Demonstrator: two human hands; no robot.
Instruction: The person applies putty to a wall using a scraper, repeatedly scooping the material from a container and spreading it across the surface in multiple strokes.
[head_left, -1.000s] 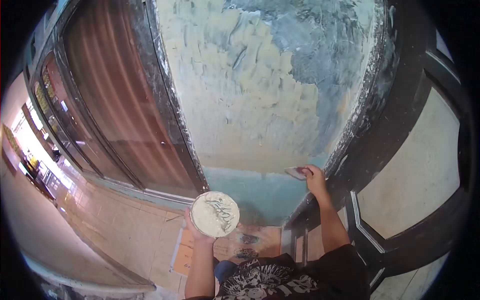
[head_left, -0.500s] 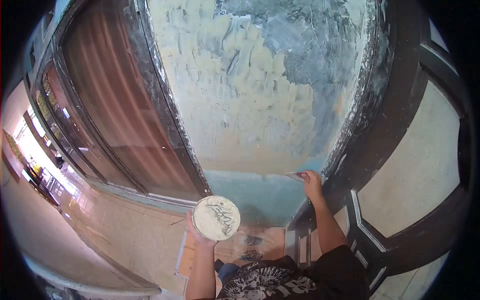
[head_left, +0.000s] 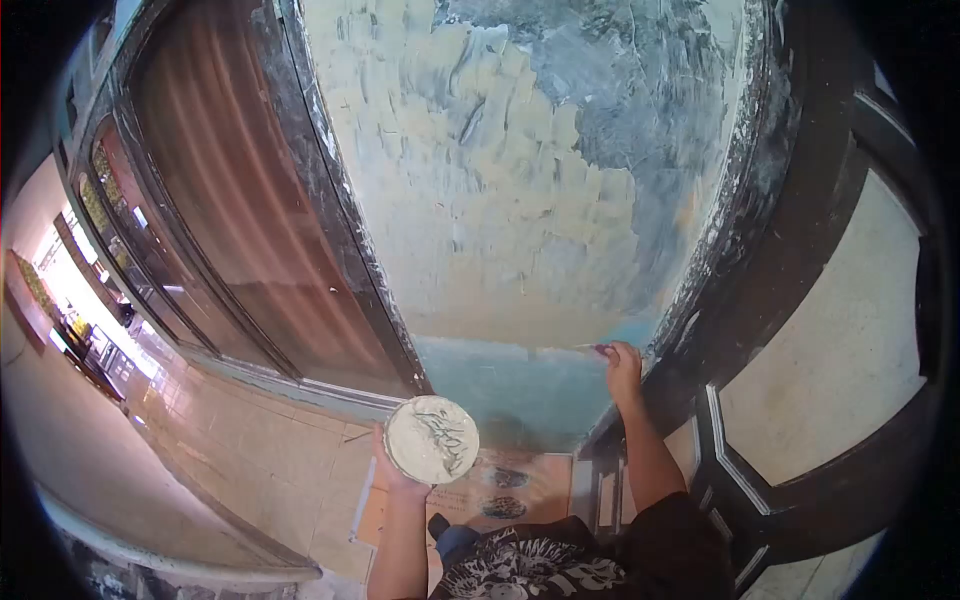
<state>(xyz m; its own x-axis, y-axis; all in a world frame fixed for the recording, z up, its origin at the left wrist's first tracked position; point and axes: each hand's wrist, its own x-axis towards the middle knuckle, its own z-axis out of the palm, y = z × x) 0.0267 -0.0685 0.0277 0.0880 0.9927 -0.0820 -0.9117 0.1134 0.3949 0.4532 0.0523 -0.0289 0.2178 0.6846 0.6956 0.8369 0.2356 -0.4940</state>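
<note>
My left hand [head_left: 398,480] is wrapped under and around a round tub [head_left: 432,440] of pale cream filler, its top surface marked with dark grooves. My right hand [head_left: 624,368] is closed on the handle of a putty knife [head_left: 600,349], whose thin blade points left at the wall. That blade lies near the line where the cream filler coat [head_left: 500,305] meets the bare blue-green band [head_left: 500,385] below. Higher up, the wall panel [head_left: 470,180] is covered with uneven cream and grey smears.
Dark wooden frames flank the panel, with a curtained window [head_left: 235,220] on the left and a panelled door [head_left: 830,340] on the right. Cardboard [head_left: 540,480] lies on the tiled floor [head_left: 265,450] by my feet. A low curved ledge [head_left: 190,500] runs at lower left.
The putty knife's blade has turned more edge-on to my view, with my right hand nearly in the same spot. The tub stays in my left hand, and the view has shifted slightly.
</note>
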